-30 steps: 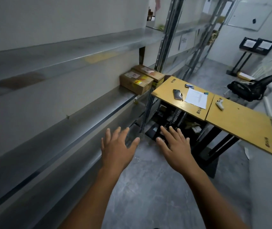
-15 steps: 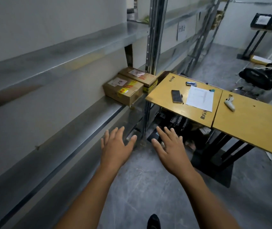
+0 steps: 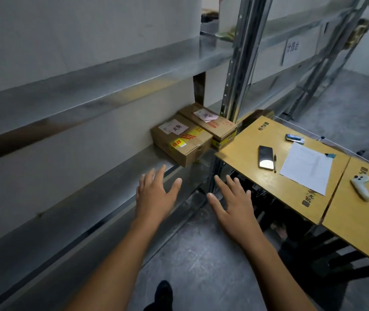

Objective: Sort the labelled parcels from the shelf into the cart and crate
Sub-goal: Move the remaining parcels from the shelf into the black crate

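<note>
Both hands reach forward with palms down and fingers straight and spread, holding nothing. The left hand [image 3: 156, 196] hangs at the front lip of the metal shelf [image 3: 102, 185], though whether it touches the metal cannot be told. The right hand [image 3: 232, 203] is at its three o'clock over the grey floor [image 3: 201, 254], near it but apart. Two brown cardboard parcels sit side by side and touching on the shelf, between twelve and one o'clock from the left hand. The nearer parcel [image 3: 181, 140] carries a white label with handwritten characters and strips of yellow and red tape, and its near corner reaches the shelf's front edge. The farther parcel [image 3: 210, 122] lies at its one o'clock, also with a white label on top, just beside the shelf's upright post [image 3: 232, 75]. At three o'clock from the parcels stands a yellow table [image 3: 241, 142], its corner close to the farther parcel. On it lie a dark phone [image 3: 266, 157], a pen [image 3: 275, 163] just beside the phone, a white sheet of paper [image 3: 306, 168] and a small blue object [image 3: 293, 138] at the paper's eleven o'clock. A second yellow table [image 3: 363, 221] adjoins it at four o'clock and bears a white controller [image 3: 360, 185]. A dark shoe [image 3: 163, 292] shows at six o'clock on the floor.
</note>
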Demonstrator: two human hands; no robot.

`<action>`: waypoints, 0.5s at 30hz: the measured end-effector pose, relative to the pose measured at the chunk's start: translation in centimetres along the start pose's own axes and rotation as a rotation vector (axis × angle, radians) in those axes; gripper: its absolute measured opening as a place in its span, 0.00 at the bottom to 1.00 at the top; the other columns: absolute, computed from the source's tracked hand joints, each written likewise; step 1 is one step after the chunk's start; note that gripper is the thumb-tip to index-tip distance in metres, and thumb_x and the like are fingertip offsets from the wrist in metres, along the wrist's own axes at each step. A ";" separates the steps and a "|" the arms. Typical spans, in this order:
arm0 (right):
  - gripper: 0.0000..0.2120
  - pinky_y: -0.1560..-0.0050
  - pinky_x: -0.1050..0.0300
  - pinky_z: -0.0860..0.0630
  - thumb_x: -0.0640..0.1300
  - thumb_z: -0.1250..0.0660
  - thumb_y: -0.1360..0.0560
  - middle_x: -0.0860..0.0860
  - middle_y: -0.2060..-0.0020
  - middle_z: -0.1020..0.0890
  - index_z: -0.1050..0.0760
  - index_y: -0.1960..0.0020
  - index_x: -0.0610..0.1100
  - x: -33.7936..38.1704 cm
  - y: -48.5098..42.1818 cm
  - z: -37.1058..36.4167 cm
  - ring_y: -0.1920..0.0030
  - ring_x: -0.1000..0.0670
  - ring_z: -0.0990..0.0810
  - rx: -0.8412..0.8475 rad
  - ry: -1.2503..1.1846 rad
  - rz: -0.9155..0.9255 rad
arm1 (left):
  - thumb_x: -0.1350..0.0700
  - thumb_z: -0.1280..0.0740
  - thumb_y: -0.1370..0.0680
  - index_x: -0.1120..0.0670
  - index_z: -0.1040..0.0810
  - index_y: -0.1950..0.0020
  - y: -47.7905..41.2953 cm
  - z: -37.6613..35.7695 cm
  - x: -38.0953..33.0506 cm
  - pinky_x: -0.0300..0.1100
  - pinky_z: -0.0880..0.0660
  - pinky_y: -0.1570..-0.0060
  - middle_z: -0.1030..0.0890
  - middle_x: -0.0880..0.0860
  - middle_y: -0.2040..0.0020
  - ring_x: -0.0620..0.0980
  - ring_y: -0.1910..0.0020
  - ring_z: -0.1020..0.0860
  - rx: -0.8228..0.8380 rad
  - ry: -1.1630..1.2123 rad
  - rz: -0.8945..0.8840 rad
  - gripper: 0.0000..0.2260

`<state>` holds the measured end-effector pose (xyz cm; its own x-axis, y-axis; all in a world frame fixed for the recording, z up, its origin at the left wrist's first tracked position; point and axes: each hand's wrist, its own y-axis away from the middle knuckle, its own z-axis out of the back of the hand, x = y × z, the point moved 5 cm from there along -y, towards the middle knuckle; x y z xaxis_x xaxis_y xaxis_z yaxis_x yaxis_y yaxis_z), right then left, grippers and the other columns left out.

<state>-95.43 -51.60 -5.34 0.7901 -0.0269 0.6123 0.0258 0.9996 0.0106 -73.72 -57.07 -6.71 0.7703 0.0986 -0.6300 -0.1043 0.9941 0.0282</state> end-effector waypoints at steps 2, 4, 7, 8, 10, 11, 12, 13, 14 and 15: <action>0.30 0.20 0.45 0.64 0.64 0.47 0.18 0.53 0.17 0.47 0.45 0.18 0.60 0.0 -2.7 -0.7 0.17 0.52 0.58 0.017 0.012 0.011 | 0.33 0.41 0.19 0.43 0.41 0.18 -2.6 -0.8 0.7 0.60 0.42 0.22 0.41 0.53 0.17 0.54 0.18 0.46 0.019 0.025 0.033 0.32; 0.29 0.21 0.46 0.65 0.63 0.46 0.17 0.52 0.17 0.47 0.45 0.18 0.59 -0.1 -5.6 -1.2 0.17 0.52 0.57 0.020 0.031 0.020 | 0.33 0.41 0.19 0.42 0.42 0.18 -5.3 -1.9 0.9 0.60 0.42 0.22 0.42 0.53 0.17 0.54 0.18 0.46 0.044 0.061 0.050 0.32; 0.30 0.21 0.46 0.65 0.64 0.47 0.18 0.52 0.17 0.47 0.45 0.18 0.59 0.3 -9.8 -1.7 0.17 0.51 0.58 0.039 0.075 0.006 | 0.34 0.41 0.19 0.43 0.43 0.17 -9.5 -3.0 1.2 0.61 0.49 0.20 0.42 0.55 0.17 0.55 0.17 0.47 0.057 0.056 0.046 0.32; 0.31 0.21 0.45 0.64 0.65 0.47 0.19 0.52 0.17 0.47 0.45 0.18 0.59 0.6 -10.9 -1.8 0.17 0.50 0.57 0.049 0.095 0.005 | 0.34 0.41 0.19 0.43 0.44 0.17 -10.8 -3.4 1.3 0.61 0.53 0.21 0.43 0.55 0.17 0.56 0.17 0.48 0.060 0.051 0.058 0.32; 0.35 0.20 0.43 0.63 0.70 0.52 0.23 0.51 0.17 0.47 0.45 0.18 0.60 1.1 -13.2 -1.8 0.17 0.49 0.57 0.060 0.141 0.018 | 0.33 0.42 0.19 0.43 0.44 0.17 -13.7 -4.1 1.6 0.63 0.54 0.20 0.43 0.57 0.17 0.58 0.18 0.48 0.057 0.070 0.086 0.33; 0.38 0.21 0.43 0.63 0.72 0.55 0.25 0.51 0.16 0.48 0.45 0.18 0.60 1.2 -14.3 -1.7 0.17 0.49 0.58 0.064 0.174 0.021 | 0.33 0.42 0.19 0.43 0.45 0.17 -14.9 -4.6 1.6 0.64 0.52 0.21 0.43 0.57 0.17 0.59 0.18 0.48 0.057 0.081 0.094 0.33; 0.39 0.21 0.43 0.63 0.73 0.57 0.27 0.51 0.16 0.50 0.46 0.18 0.61 1.3 -15.5 -1.6 0.17 0.48 0.59 0.070 0.206 0.016 | 0.32 0.42 0.20 0.43 0.45 0.17 -16.1 -5.1 1.5 0.65 0.50 0.21 0.44 0.57 0.17 0.60 0.18 0.48 0.063 0.096 0.098 0.34; 0.40 0.21 0.42 0.64 0.74 0.58 0.27 0.51 0.16 0.51 0.47 0.18 0.62 1.4 -16.7 -1.6 0.17 0.48 0.60 0.073 0.227 0.006 | 0.32 0.41 0.20 0.43 0.46 0.17 -17.2 -5.6 1.5 0.65 0.48 0.22 0.45 0.57 0.17 0.61 0.18 0.48 0.074 0.115 0.100 0.35; 0.40 0.20 0.42 0.64 0.74 0.58 0.27 0.51 0.16 0.52 0.47 0.18 0.62 1.5 -17.8 -1.6 0.17 0.48 0.61 0.075 0.236 -0.002 | 0.33 0.41 0.20 0.43 0.47 0.17 -18.1 -6.1 1.4 0.64 0.46 0.22 0.46 0.57 0.17 0.62 0.18 0.49 0.087 0.144 0.105 0.35; 0.40 0.20 0.42 0.64 0.74 0.58 0.27 0.51 0.16 0.52 0.48 0.18 0.62 1.6 -18.8 -1.6 0.17 0.48 0.61 0.077 0.239 -0.007 | 0.33 0.40 0.20 0.43 0.47 0.17 -18.9 -6.6 1.4 0.63 0.44 0.22 0.47 0.57 0.16 0.61 0.18 0.50 0.097 0.177 0.112 0.35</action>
<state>-93.61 -70.41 -5.84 0.9127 -0.0256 0.4079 -0.0079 0.9967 0.0804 -74.84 -75.97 -13.19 0.6337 0.2083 -0.7450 -0.1157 0.9778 0.1749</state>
